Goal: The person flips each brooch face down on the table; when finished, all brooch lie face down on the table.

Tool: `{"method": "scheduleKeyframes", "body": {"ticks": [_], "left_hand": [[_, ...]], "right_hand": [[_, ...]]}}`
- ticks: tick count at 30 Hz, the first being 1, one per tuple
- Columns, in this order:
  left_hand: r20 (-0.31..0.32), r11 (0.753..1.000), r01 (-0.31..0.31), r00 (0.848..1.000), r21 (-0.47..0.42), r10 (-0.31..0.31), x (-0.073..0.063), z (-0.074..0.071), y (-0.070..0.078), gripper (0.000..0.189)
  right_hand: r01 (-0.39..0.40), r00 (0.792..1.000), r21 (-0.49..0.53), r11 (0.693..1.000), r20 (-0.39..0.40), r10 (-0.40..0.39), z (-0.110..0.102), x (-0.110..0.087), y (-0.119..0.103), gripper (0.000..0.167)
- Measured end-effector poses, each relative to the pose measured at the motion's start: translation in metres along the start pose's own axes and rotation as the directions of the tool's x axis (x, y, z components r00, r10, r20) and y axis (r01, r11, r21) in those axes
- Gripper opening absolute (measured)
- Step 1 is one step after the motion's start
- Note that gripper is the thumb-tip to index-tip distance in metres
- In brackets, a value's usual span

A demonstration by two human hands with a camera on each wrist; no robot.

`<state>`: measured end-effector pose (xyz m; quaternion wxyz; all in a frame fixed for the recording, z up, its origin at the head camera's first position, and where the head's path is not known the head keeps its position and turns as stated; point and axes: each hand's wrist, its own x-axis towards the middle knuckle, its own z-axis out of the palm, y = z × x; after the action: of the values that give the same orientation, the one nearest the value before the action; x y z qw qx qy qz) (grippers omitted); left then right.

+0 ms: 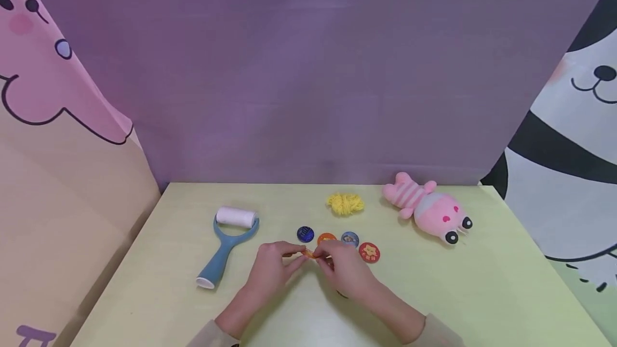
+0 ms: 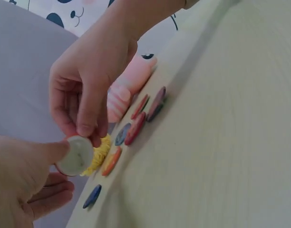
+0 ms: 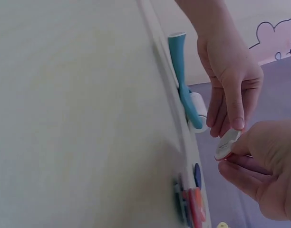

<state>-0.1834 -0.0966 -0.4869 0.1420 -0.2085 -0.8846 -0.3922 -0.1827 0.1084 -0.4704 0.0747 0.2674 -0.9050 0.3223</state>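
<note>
Just above the table, both hands hold one round pin badge (image 2: 75, 156) between them. Its white back faces the wrist cameras, and a thin pin line (image 3: 224, 146) crosses it. My left hand (image 1: 272, 268) pinches one edge with thumb and fingers; my right hand (image 1: 351, 272) pinches the opposite edge. An orange-red rim shows around the badge. Beyond the hands lie a dark blue badge (image 1: 305, 234), an orange badge (image 1: 326, 237), a grey-blue badge (image 1: 350, 238) and a red badge (image 1: 369, 252) with a star figure. The right hand partly hides further badges, including a red one (image 2: 135, 128).
A blue-handled lint roller (image 1: 223, 253) lies on the left of the pale table (image 1: 149, 261). Yellow yarn (image 1: 345, 204) sits at the back, and a pink striped plush toy (image 1: 431, 210) lies back right. A purple cloth (image 1: 318, 79) hangs behind the table.
</note>
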Motion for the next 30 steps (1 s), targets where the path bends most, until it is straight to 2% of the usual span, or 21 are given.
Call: {"method": "scheduleKeyframes", "body": {"ticks": [3,6,10,12,15,17,21,26,30], "left_hand": [[-0.053,0.993,0.007,0.999,-0.121,-0.013,0.004,-0.003,0.003,0.020],[-0.059,0.969,0.067,0.995,-0.239,-0.084,0.007,-0.006,0.006,0.022],[-0.065,0.928,0.145,0.982,-0.342,-0.177,0.007,-0.009,0.009,0.030],[-0.077,0.915,0.151,0.978,-0.376,-0.193,0.007,-0.010,0.011,0.034],[-0.100,0.903,0.114,0.981,-0.415,-0.169,0.007,-0.008,0.012,0.036],[-0.121,0.902,0.077,0.983,-0.424,-0.141,0.007,-0.006,0.012,0.037],[-0.159,0.920,0.028,0.982,-0.390,-0.097,0.007,-0.005,0.013,0.042],[-0.156,0.930,0.041,0.982,-0.366,-0.105,0.005,-0.007,0.016,0.046],[-0.135,0.930,0.055,0.985,-0.363,-0.110,0.005,-0.007,0.017,0.047]], "right_hand": [[0.035,0.998,0.077,0.996,-0.053,-0.031,-0.006,0.004,0.001,0.010],[0.049,0.996,0.129,0.990,-0.075,-0.039,-0.011,0.008,0.002,0.010],[0.052,0.994,0.167,0.985,-0.099,-0.036,-0.013,0.010,0.001,0.011],[0.052,0.992,0.191,0.980,-0.120,-0.029,-0.013,0.009,0.000,0.011],[0.028,0.990,0.258,0.966,-0.144,0.010,-0.012,0.008,-0.002,0.012],[0.006,0.988,0.307,0.952,-0.148,0.041,-0.012,0.007,-0.003,0.012],[-0.019,0.985,0.387,0.922,-0.150,0.083,-0.013,0.007,-0.005,0.021],[-0.035,0.986,0.428,0.903,-0.135,0.102,-0.012,0.008,-0.006,0.028],[-0.047,0.986,0.411,0.910,-0.124,0.107,-0.011,0.008,-0.004,0.029]]}}
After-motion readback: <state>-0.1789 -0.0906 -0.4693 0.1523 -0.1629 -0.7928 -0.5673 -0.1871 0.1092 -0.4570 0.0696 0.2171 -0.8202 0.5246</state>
